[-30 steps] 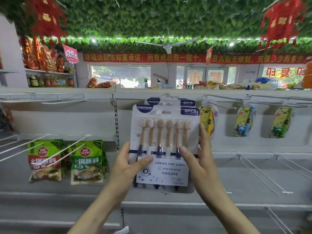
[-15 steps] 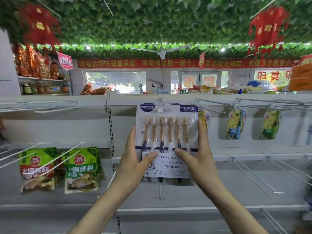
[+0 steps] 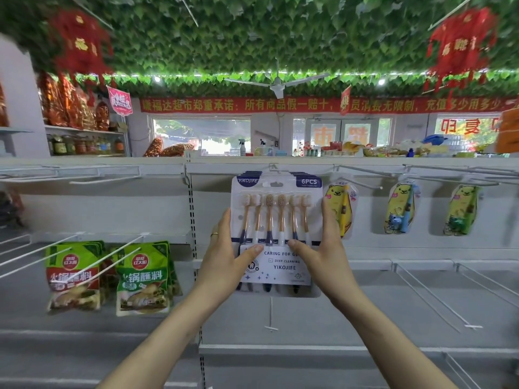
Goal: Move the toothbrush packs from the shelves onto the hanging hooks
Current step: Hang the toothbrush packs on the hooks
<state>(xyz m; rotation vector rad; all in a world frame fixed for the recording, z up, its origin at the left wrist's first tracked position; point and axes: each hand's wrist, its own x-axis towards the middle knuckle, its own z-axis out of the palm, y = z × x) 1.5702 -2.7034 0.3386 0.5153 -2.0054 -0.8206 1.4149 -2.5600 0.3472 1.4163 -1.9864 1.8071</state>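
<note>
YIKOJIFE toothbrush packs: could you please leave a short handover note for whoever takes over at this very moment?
Left hand: grips the left edge of the stack of YIKOJIFE toothbrush packs, thumb on its front.
Right hand: grips the right edge, thumb on the front.
Stack: upright, hang slots up at the top hook; threaded or not, cannot tell.
Already hanging: three yellow bear packs on hooks to the right.
Left: seat the stack on the hook, release.

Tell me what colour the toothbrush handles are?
Translucent orange toothbrush handles in the white toothbrush pack; head view.
</note>
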